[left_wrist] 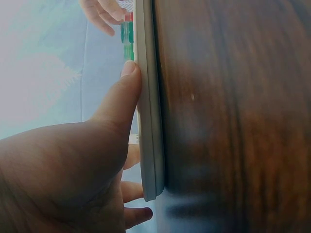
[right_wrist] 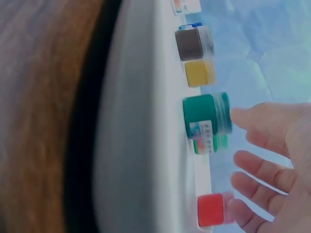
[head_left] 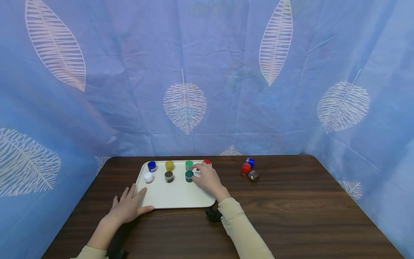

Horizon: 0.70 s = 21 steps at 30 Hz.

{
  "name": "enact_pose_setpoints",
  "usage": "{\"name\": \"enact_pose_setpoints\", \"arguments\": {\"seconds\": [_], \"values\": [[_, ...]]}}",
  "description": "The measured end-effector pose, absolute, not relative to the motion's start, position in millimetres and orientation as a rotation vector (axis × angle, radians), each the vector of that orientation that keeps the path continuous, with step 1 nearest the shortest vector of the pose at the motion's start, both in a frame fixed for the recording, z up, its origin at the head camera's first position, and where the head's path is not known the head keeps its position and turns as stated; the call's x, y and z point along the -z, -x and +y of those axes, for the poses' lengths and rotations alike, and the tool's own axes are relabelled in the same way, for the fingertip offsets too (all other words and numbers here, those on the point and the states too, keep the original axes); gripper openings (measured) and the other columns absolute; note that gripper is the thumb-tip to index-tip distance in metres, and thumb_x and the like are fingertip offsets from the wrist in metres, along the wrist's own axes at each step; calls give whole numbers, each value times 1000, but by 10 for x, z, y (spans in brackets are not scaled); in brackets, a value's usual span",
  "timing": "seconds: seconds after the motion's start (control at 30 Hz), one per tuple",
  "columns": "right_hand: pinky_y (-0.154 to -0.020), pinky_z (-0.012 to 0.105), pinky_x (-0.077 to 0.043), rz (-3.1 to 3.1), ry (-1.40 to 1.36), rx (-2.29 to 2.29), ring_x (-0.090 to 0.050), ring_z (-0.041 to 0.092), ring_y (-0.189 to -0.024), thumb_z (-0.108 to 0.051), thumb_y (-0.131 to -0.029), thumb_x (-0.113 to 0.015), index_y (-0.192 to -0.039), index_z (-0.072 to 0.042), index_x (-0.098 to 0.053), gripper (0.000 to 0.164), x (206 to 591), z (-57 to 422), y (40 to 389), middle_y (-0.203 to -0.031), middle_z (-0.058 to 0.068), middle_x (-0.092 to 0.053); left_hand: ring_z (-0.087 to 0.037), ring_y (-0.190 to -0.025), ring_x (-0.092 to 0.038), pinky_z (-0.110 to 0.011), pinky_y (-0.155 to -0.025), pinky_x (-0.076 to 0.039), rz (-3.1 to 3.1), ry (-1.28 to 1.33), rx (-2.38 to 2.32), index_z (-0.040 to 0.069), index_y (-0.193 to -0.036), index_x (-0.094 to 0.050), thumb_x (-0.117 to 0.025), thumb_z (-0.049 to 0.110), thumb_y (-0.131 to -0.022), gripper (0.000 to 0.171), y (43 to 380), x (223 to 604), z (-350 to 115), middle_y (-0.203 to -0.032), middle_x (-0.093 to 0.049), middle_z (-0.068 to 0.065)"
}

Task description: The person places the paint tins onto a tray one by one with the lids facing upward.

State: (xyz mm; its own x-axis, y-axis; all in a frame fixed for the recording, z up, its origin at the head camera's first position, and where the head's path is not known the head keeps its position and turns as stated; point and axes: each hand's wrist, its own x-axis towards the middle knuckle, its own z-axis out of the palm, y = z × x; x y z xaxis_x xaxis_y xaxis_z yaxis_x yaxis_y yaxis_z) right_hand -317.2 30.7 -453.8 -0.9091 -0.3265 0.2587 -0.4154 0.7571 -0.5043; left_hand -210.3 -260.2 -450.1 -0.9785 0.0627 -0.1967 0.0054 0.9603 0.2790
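Note:
A white tray holds small paint jars in two rows. My left hand lies spread at its front left corner, thumb along the front rim. Over the tray's right part is my right hand. Its thumb tip is at the clear lid of the dark green jar, touching or just short of it; the fingers are loosely bent with nothing between them. Behind that jar stands a lighter green jar. The red jar at the back right is partly hidden by the right hand in the head view.
Blue, yellow, white and brown jars stand on the tray's left half. Right of the tray, a blue jar, a red jar and a brown jar lie close together. A blue curtain hangs behind the table.

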Motion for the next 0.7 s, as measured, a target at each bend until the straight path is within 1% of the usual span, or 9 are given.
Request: {"name": "enact_pose_setpoints", "arguments": {"seconds": [0.2, 0.4, 0.53, 0.7], "values": [[-80, 41, -51, -2735, -531, -832, -60, 23, -95, -23, -85, -75, -119, -13, -68, 35, 4467, 403, 3158, -105, 10, -67, -60, -141, -12, -81, -103, -10, 2917, -62, -413, 9, -151, -35, -55, 74, -82, 96, 2114, 4533, -2616, -156, -12, -36], [-82, 43, -54, -2655, -449, -821, -61, 27, -98, -21, -85, -76, -115, -13, -69, 32, 4392, 539, 3184, -107, 11, -67, -60, -141, -12, -81, -103, -10, 2925, -66, -406, 10, -151, -35, -54, 74, -81, 97, 2126, 4562, -2631, -156, -13, -36], [-81, 43, -54, -2610, -409, -885, -60, 28, -97, -19, -86, -75, -114, -9, -69, 31, 4362, 678, 3211, -105, 12, -67, -60, -141, -12, -81, -103, -9, 2920, -67, -406, 10, -151, -35, -54, 75, -82, 97, 2122, 4559, -2629, -156, -12, -36], [-86, 44, -52, -2574, -340, -997, -60, 29, -98, -18, -87, -74, -116, -7, -68, 32, 4351, 892, 3269, -105, 12, -66, -60, -141, -13, -82, -103, -11, 2928, -78, -409, 9, -150, -36, -55, 73, -82, 95, 2110, 4538, -2624, -156, -13, -37]]}}
